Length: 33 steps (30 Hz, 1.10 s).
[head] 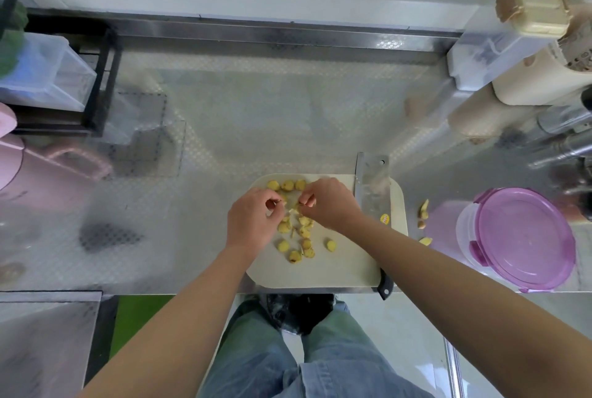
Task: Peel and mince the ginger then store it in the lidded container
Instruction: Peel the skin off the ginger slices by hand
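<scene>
My left grip (253, 221) and right grip (330, 205) each pinch a small piece among the ginger slices (283, 246) on the cutting board (320, 272); judged light, firm, damp-slick, best taken by edges

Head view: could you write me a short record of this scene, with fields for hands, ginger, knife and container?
left hand: pinches a small ginger piece above the cutting board
right hand: pinches another small piece beside it
ginger slices: scattered on the board, not yet minced
cleaver: lies flat on the board's right side, unheld
container: right of the board, purple lid on
scraps: on the counter between board and container
</scene>
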Available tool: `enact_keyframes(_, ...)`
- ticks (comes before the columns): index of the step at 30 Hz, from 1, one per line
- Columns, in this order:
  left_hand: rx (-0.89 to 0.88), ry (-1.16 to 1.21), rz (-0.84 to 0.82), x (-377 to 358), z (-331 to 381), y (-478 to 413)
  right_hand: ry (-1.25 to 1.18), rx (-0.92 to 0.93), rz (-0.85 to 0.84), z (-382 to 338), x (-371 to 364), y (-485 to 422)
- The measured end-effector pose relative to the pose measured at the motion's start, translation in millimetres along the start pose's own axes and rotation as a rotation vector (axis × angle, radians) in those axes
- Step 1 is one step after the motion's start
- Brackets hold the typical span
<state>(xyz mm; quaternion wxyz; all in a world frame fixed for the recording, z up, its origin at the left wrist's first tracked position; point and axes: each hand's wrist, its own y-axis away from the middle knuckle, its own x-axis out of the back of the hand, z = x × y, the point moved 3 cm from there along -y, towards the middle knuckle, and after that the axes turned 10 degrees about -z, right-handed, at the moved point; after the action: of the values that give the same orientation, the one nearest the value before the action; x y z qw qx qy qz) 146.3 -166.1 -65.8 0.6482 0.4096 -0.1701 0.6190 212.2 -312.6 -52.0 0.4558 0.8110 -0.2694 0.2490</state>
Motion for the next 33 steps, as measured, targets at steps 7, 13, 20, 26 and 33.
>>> enact_keyframes(7, 0.016, 0.046, 0.025, 5, -4, -1, 0.150, -0.029, 0.045, -8, -6, -12)
enact_keyframes(13, 0.061, 0.255, 0.009, 2, -15, -4, 0.082, 0.063, 0.190, -3, -4, -7)
enact_keyframes(20, 0.008, 0.310, -0.159, -13, 3, -5, -0.162, 0.258, 0.119, 11, -3, 11)
enact_keyframes(26, -0.017, 0.332, -0.176, -18, 7, 4, -0.149, 0.195, 0.079, 21, -9, 15)
enact_keyframes(33, 0.076, 0.136, -0.061, -13, -8, 13, -0.041, 0.083, 0.016, 21, -22, 14)
